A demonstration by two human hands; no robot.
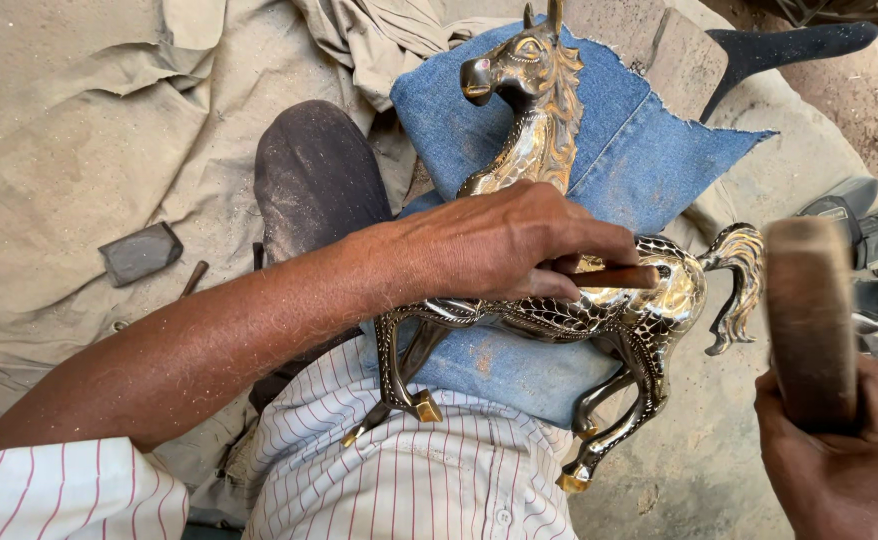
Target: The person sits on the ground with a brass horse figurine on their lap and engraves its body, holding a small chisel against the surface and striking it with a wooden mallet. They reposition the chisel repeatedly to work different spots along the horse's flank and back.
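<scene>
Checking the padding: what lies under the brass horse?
A blue denim cloth lies under the brass horse, across the person's lap. What is beneath the cloth is hidden.

One brass horse figure (599, 300), lying on its side. One blue denim cloth (639, 150) beneath it. One short chisel-like metal tool (614, 277). One wooden mallet (809, 320), blurred. Two hands: one left hand (509, 245), one right hand (844, 460). One dark wedge-shaped block (139, 253) on the beige sheet (69, 120), with one small rusty rod (195, 277) just beside it. One dark knee (314, 175). One flat stone slab (674, 55) at the top. One dark flat blade-like object (789, 45) near it. Several dark sandals (874, 260) at the right edge, exact count not clear. Four horse legs visible, with three gold hooves showing.
</scene>
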